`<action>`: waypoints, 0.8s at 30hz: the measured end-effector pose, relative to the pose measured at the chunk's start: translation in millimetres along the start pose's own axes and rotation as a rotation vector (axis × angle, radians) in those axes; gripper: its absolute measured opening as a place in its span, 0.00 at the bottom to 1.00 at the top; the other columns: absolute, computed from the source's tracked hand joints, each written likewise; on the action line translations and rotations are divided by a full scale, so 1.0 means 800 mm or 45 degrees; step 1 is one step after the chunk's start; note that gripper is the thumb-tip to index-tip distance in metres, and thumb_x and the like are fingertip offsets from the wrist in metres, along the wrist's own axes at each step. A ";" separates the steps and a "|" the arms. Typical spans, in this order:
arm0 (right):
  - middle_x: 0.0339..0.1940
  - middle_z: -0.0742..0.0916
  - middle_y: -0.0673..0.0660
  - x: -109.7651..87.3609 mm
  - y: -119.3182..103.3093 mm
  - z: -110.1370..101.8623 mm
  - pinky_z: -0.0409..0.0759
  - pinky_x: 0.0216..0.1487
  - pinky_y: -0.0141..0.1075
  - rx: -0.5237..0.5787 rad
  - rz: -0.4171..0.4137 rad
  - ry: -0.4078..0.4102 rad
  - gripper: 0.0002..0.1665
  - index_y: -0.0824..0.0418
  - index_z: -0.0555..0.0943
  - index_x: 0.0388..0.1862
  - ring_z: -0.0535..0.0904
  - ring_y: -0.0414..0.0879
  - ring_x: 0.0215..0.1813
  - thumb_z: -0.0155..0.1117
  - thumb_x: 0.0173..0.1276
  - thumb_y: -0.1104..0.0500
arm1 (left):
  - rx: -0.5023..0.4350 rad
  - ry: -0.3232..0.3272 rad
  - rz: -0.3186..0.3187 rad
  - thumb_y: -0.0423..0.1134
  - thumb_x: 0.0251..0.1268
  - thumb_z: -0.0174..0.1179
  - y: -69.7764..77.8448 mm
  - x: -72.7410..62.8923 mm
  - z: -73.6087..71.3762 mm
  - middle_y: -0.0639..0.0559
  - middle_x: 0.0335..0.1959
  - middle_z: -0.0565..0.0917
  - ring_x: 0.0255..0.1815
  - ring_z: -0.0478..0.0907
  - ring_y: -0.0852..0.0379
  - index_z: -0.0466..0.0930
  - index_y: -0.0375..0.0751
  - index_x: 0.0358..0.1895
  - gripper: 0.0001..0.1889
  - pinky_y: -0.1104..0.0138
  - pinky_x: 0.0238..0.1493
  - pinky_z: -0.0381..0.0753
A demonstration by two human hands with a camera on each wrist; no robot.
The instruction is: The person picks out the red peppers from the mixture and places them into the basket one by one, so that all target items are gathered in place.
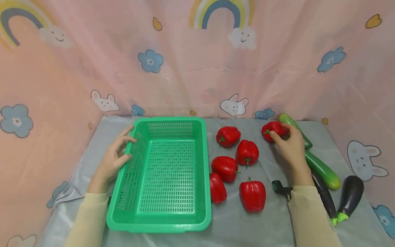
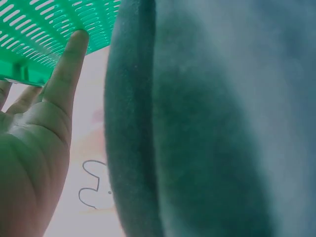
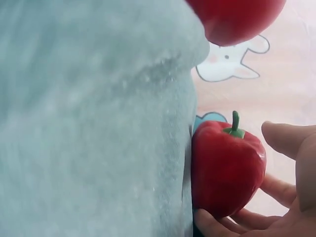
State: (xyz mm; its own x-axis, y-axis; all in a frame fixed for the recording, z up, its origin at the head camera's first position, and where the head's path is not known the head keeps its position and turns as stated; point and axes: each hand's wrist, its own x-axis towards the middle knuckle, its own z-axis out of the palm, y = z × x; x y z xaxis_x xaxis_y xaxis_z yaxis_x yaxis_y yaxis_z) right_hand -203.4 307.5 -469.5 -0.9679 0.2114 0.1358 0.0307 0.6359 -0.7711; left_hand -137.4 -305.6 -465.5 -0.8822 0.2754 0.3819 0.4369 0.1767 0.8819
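A green plastic basket [image 1: 166, 226] with slotted walls stands on the grey cloth. My left hand [image 1: 115, 156] is at its left side, fingers spread and loosely bent over the rim. In the left wrist view, a digit of the left hand [image 2: 59, 94] rests against the basket's slotted wall [image 2: 37, 29]. Farther right, my right hand [image 1: 291, 144] is around a red bell pepper [image 1: 274, 130] lying on the cloth. In the right wrist view, the fingers of the right hand [image 3: 281, 202] lie along this pepper [image 3: 227, 168], and a gap shows beside the thumb.
Several other red bell peppers [image 1: 253, 195] lie between the basket and my right arm. Green cucumber-like vegetables [image 1: 322, 169] and dark eggplants [image 1: 351, 195] lie to the right of that arm. A pink patterned curtain [image 1: 185, 85] hangs behind the table.
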 end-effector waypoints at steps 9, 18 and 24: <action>0.76 0.73 0.72 -0.004 0.003 0.013 0.75 0.69 0.70 0.013 0.032 -0.044 0.45 0.66 0.63 0.81 0.69 0.69 0.74 0.72 0.76 0.48 | 0.004 0.013 -0.035 0.15 0.59 0.50 -0.001 0.000 0.002 0.40 0.90 0.52 0.90 0.40 0.34 0.73 0.21 0.61 0.23 0.32 0.82 0.35; 0.73 0.76 0.71 -0.003 0.001 0.011 0.76 0.68 0.67 -0.008 0.026 -0.003 0.42 0.65 0.67 0.77 0.71 0.67 0.71 0.71 0.76 0.45 | 0.015 0.027 -0.039 0.15 0.58 0.49 0.000 0.001 0.003 0.40 0.90 0.53 0.90 0.41 0.36 0.73 0.21 0.60 0.24 0.32 0.82 0.35; 0.69 0.78 0.71 -0.005 0.004 0.011 0.78 0.62 0.63 -0.067 0.004 0.020 0.40 0.66 0.69 0.75 0.73 0.67 0.66 0.71 0.76 0.45 | 0.037 0.042 -0.031 0.14 0.56 0.49 -0.002 0.000 0.005 0.39 0.89 0.55 0.90 0.43 0.37 0.74 0.21 0.59 0.24 0.40 0.85 0.39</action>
State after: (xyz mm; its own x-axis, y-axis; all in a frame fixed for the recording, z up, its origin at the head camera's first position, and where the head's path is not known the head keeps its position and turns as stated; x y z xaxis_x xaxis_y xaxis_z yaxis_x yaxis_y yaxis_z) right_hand -201.7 301.8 -477.8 -0.9637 0.2250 0.1436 0.0473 0.6736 -0.7376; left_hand -137.6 -302.0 -467.5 -0.8976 0.2394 0.3700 0.4200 0.2104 0.8828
